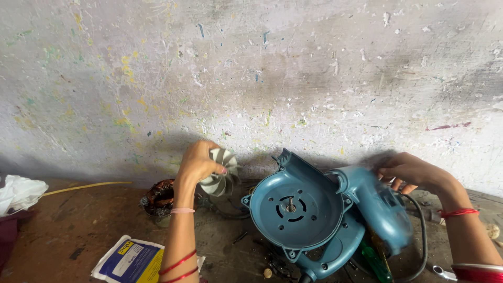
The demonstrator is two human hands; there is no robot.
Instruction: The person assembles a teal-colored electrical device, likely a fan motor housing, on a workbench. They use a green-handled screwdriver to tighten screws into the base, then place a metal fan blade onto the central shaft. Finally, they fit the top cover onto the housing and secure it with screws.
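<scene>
1. My left hand (196, 162) pinches the white fan (222, 178), lifted clear of the housing.
2. My right hand (411, 172) curls over the blue blower (335, 220).
3. Housing open, shaft (290, 204) bare; fan not on it.

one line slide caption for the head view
Left hand holds a white fan impeller; right hand steadies an opened teal blower housing.

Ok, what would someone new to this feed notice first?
Probably the teal blower housing lying open at centre, its bare motor shaft sticking up. Next, the left hand holding a pale fan impeller up beside it, while the right hand rests on the blower's handle against the paint-flecked wall.
</scene>
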